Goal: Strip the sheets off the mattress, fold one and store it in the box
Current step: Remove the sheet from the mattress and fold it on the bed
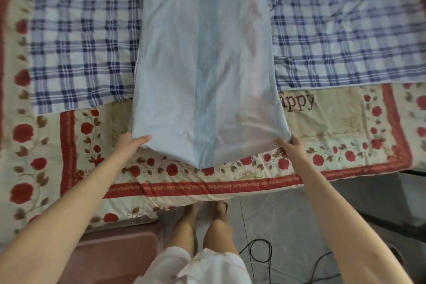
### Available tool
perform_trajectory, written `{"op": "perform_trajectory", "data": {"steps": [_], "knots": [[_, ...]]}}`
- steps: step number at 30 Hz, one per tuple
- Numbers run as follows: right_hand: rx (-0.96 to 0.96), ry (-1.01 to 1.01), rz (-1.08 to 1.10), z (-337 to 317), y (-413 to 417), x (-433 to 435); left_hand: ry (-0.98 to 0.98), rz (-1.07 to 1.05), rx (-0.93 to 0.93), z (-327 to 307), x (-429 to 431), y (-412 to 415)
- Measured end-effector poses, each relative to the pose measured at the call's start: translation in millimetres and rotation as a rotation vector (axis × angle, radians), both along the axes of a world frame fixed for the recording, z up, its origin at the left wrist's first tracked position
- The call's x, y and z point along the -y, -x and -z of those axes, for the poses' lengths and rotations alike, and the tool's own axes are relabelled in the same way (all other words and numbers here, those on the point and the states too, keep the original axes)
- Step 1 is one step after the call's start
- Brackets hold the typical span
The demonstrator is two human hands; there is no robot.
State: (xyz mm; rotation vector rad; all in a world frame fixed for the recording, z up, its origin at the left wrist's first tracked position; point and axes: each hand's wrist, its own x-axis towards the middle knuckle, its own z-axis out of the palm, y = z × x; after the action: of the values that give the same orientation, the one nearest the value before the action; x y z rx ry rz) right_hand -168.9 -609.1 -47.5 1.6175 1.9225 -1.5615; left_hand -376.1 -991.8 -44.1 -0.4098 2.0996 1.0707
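Note:
A pale blue sheet (205, 62) with a darker blue centre stripe lies folded into a long panel down the middle of the bed. My left hand (132, 143) grips its near left corner and my right hand (289, 146) grips its near right corner. The near edge sags to a point between my hands. Under it lie a blue-and-white plaid sheet (85, 37) and a cream blanket with red roses (334, 140), both spread over the mattress.
A reddish-brown box or stool (115, 253) stands on the floor at lower left, beside my legs. Black cables (260, 253) loop on the grey floor at lower right. A dark object (403, 198) sits by the bed's right corner.

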Motion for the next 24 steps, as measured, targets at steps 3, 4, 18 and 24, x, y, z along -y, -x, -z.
{"op": "perform_trajectory", "data": {"steps": [3, 4, 18, 24], "knots": [[-0.202, -0.090, 0.048, -81, 35, -16, -0.104, -0.035, -0.121, -86, -20, 36], [-0.256, -0.134, 0.105, -107, 45, -23, -0.120, -0.025, -0.162, -118, -24, 49], [-0.047, -0.205, 0.229, -169, 3, -31, 0.267, 0.072, -0.217, -208, 9, 20], [0.352, -0.137, -0.219, -140, -28, -24, 0.318, 0.420, -0.044, -162, 32, -35]]}}
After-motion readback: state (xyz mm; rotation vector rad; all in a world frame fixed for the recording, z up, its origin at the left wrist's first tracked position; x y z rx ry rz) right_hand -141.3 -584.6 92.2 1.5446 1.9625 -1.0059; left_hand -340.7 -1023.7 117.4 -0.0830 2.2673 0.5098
